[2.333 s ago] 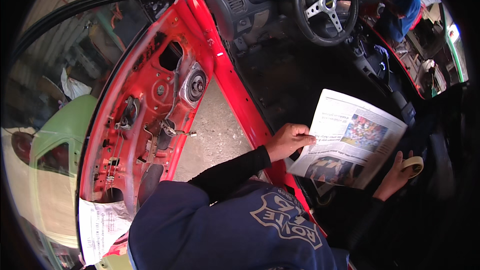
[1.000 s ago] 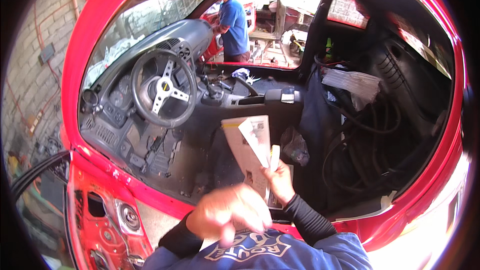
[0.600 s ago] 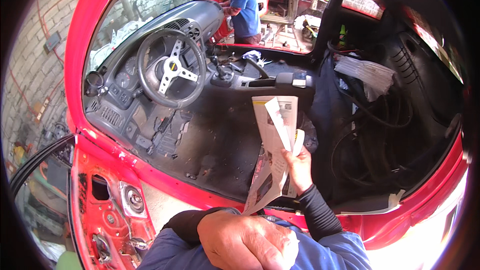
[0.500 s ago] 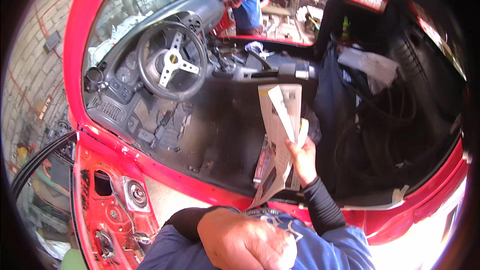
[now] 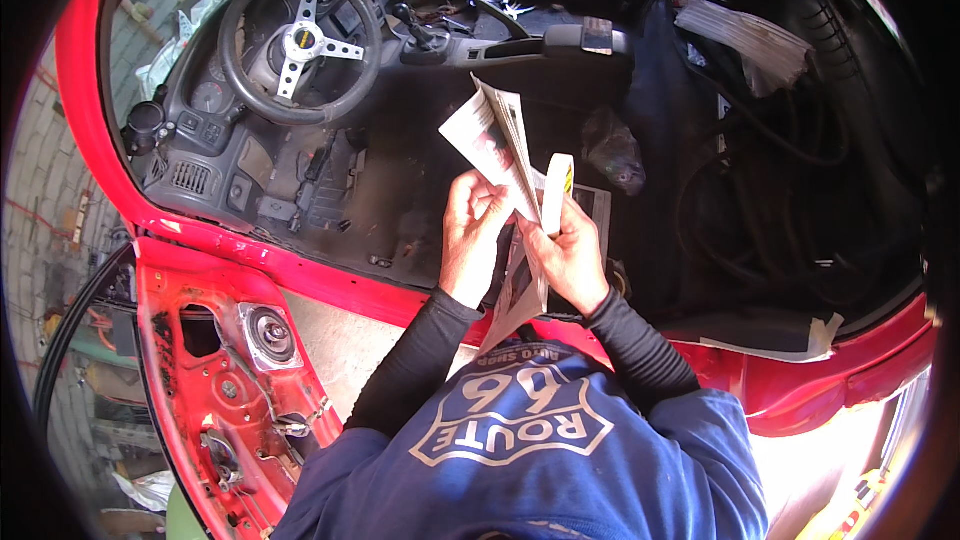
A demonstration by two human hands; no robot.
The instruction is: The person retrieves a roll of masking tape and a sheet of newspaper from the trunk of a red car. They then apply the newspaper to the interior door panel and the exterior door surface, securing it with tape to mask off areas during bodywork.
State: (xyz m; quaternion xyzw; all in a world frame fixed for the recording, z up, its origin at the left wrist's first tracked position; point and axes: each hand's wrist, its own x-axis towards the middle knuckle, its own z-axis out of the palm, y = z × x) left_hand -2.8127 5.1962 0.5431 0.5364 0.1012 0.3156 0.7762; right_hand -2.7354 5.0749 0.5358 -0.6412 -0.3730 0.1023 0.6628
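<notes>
Car cabin, red sill along near edge. Newspaper held up by sill's inner edge, lower part hanging. Left hand and right hand both pinch it, likely against flopping. Tape roll in right fingers too, probably leaving thumb free for paper.

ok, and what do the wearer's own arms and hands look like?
The left hand and right hand show no gloves. Snug black sleeves, creased on the right, run down to the wrists. A blue shirt covers the upper arms, with a pale shield-shaped print.
</notes>
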